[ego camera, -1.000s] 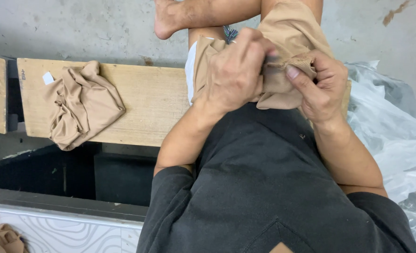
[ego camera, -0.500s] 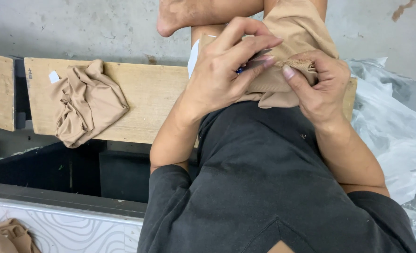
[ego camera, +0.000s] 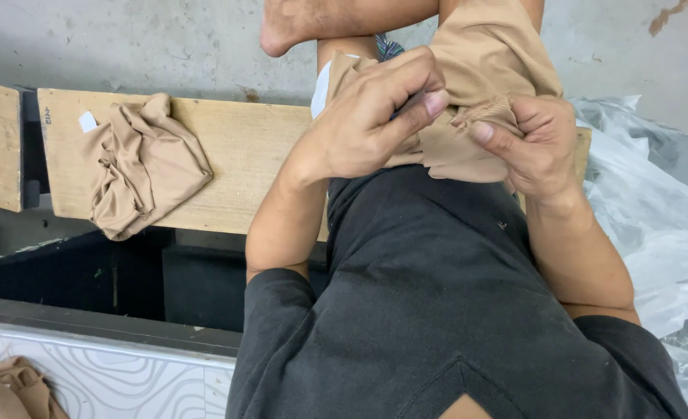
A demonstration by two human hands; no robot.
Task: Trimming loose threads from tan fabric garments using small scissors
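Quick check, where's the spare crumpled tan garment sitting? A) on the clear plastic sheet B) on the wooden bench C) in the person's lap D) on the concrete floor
B: the crumpled tan garment lies on the wooden bench, left of both hands, which touch another tan piece.

both arms are bent at the elbow, and the forearms rise toward each other so the hands meet close in front of the chest. the left hand [ego camera: 367,116] is curled, knuckles up, fingers bent down and pinching against the thumb. the right hand [ego camera: 534,143] faces it, fingers folded into a loose fist, thumb stretched toward the left fingertips. both hands grip tan cloth [ego camera: 491,54].
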